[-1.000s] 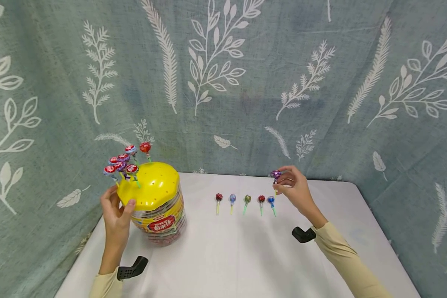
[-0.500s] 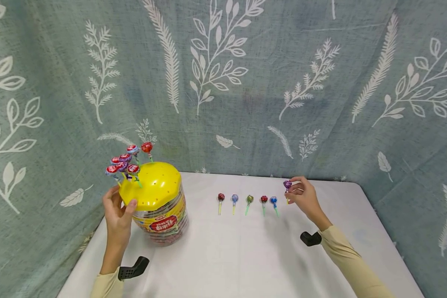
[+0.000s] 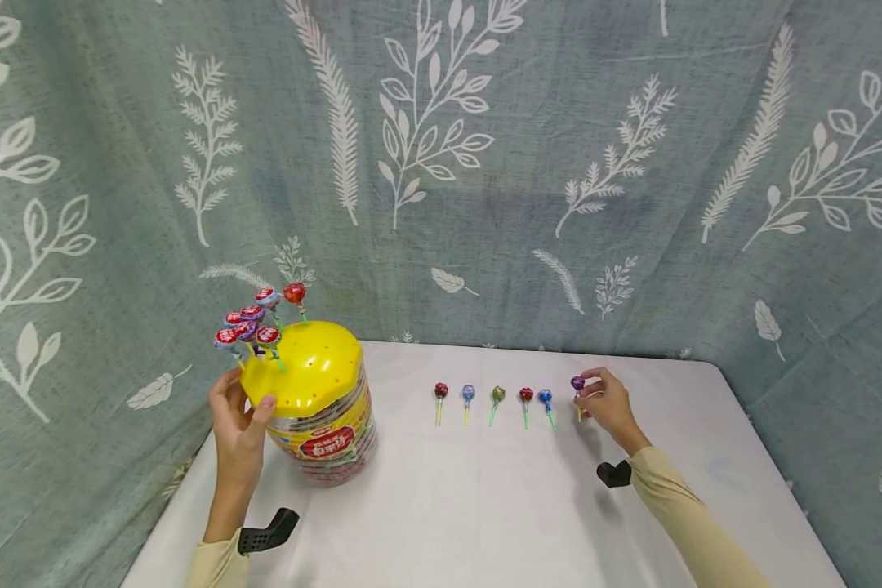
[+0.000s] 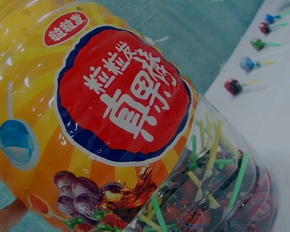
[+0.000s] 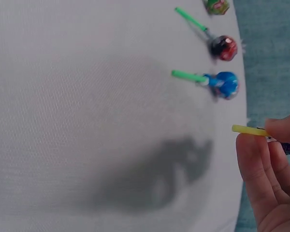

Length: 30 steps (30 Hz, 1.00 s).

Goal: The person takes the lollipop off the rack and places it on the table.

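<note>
My left hand [image 3: 238,429] grips the far left side of a big clear candy jar [image 3: 331,445], its thumb on the edge of the yellow lid [image 3: 316,359]. Several lollipops [image 3: 268,336] stand upright in small holes at the lid's left and back. The left wrist view shows the jar's orange label [image 4: 125,96] and loose lollipops [image 4: 203,193] inside. My right hand [image 3: 612,408] pinches a purple lollipop [image 3: 576,382] by its yellow stick [image 5: 249,130], head up, just right of a row on the table. In the right wrist view its purple head is mostly hidden by fingers.
Lying in that row are a dark red lollipop [image 3: 441,390], a light blue one [image 3: 469,393], a green one [image 3: 498,394], a red one [image 3: 526,394] and a blue one [image 3: 545,396]. A patterned curtain [image 3: 441,180] hangs behind the white table [image 3: 426,506].
My right hand has moved right and down toward the table with the purple lollipop, past the blue one. The left hand keeps its grip on the jar.
</note>
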Each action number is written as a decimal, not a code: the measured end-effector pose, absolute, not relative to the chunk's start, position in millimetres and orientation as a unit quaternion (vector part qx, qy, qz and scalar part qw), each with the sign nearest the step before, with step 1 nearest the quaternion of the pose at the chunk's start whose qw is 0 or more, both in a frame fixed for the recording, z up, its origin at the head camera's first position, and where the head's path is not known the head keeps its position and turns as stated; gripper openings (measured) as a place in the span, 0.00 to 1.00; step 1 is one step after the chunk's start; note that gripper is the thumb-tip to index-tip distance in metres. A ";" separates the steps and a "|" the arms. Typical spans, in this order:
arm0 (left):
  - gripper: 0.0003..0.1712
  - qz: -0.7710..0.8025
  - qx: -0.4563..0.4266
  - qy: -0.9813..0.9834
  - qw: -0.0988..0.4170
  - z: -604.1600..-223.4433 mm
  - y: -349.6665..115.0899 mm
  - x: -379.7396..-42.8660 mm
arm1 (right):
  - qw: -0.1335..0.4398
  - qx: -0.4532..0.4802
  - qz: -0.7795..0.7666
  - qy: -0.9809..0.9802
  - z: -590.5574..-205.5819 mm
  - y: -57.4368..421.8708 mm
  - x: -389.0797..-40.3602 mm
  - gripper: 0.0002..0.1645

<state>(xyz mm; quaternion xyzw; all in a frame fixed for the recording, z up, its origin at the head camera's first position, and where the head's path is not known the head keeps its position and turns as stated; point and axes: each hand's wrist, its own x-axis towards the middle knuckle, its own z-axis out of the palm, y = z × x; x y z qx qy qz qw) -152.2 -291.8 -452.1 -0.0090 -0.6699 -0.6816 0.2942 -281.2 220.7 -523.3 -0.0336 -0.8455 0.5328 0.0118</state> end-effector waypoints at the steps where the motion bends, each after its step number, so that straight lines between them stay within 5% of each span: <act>1: 0.36 -0.680 -0.007 -0.672 0.294 -452.2 -292.0 -152.0 | 0.010 -0.038 0.531 -0.846 -525.6 220.9 -282.5 0.27; 16: 0.36 -0.677 -0.003 -0.676 0.290 -452.1 -291.7 -150.9 | -0.006 -0.068 0.449 -0.891 -556.1 219.4 -297.8 0.26; 30: 0.36 -0.660 0.016 -0.695 0.285 -446.0 -288.6 -149.3 | -0.019 -0.061 0.363 -0.929 -539.4 216.6 -297.0 0.29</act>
